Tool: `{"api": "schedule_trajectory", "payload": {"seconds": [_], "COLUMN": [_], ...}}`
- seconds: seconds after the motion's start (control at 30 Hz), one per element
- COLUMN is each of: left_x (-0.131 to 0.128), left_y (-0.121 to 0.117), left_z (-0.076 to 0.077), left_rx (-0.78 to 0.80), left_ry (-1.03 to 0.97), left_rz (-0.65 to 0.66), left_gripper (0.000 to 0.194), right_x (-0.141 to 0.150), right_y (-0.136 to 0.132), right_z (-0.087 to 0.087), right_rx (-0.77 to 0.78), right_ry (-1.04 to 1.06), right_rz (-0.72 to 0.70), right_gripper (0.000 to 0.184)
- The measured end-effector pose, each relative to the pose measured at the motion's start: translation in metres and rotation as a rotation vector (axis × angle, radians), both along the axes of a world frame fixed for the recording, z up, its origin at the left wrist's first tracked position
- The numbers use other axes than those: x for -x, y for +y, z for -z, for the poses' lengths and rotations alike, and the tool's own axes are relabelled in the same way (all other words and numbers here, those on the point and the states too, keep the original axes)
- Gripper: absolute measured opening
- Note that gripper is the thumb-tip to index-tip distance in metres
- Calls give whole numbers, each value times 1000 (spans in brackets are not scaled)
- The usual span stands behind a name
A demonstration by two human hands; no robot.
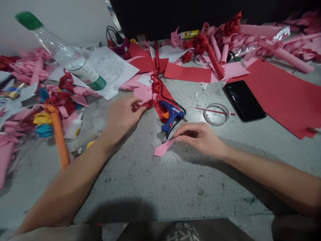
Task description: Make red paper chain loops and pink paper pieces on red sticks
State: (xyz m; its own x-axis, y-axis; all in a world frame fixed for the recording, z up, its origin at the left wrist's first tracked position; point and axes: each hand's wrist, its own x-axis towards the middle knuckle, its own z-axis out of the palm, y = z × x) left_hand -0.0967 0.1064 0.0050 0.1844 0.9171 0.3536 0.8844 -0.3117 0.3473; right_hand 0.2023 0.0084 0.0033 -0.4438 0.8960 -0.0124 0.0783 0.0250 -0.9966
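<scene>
My right hand (pixel 202 139) pinches one end of a narrow pink paper strip (pixel 163 148), whose pointed end hangs toward the lower left just over the table. On the left, my left hand (pixel 125 112), slightly blurred, has thumb and forefinger curled round a small dark red piece of curled paper (pixel 149 103). Between the hands lies a blue glue gun (pixel 172 115) with an orange trigger, its nozzle toward the red paper pieces and its black cord looping behind. A pink paper sheet (pixel 142 93) lies just beyond my left fingertips.
A clear bottle (pixel 65 57) with a green cap stands back left. Rolled orange paper (pixel 59 137) and paper flowers lie left. Rightward are a tape roll (pixel 216 114), a thin red stick (pixel 229 113), a black phone (pixel 244 100) and a large red sheet (pixel 288 97). Pink scraps line the back.
</scene>
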Motion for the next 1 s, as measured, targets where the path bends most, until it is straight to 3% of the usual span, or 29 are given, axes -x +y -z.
{"api": "schedule_trajectory", "payload": {"seconds": [0.1,0.2,0.3,0.43,0.57,0.67,0.8,1.0], "left_x": [10,10,4,-2,-1,3,9,24], "left_y": [2,3,5,6,7,6,5,11], "left_z": [-8,-9,-1,4,-2,-7,-12,-19], "left_rx": [-25,-5,54,35,4,-1,-22,-85], "left_ry": [-30,-46,-13,41,39,67,80,95], "left_rz": [-54,-8,96,108,104,90,66,8], "left_gripper": [14,25,41,20,12,12,11,8], "right_x": [-2,-2,-2,3,21,36,33,-8], "right_y": [0,0,0,1,4,10,12,-1], "right_z": [-2,-3,-1,-2,-7,-11,-14,-16], "right_rx": [3,12,-22,-419,-772,-954,-1034,-1044], "right_ry": [-42,-76,-45,-136,-526,-747,-773,-718], "right_rz": [-19,-34,16,21,-171,-221,-180,-138], "right_gripper": [31,43,35,18,15,17,23,20]}}
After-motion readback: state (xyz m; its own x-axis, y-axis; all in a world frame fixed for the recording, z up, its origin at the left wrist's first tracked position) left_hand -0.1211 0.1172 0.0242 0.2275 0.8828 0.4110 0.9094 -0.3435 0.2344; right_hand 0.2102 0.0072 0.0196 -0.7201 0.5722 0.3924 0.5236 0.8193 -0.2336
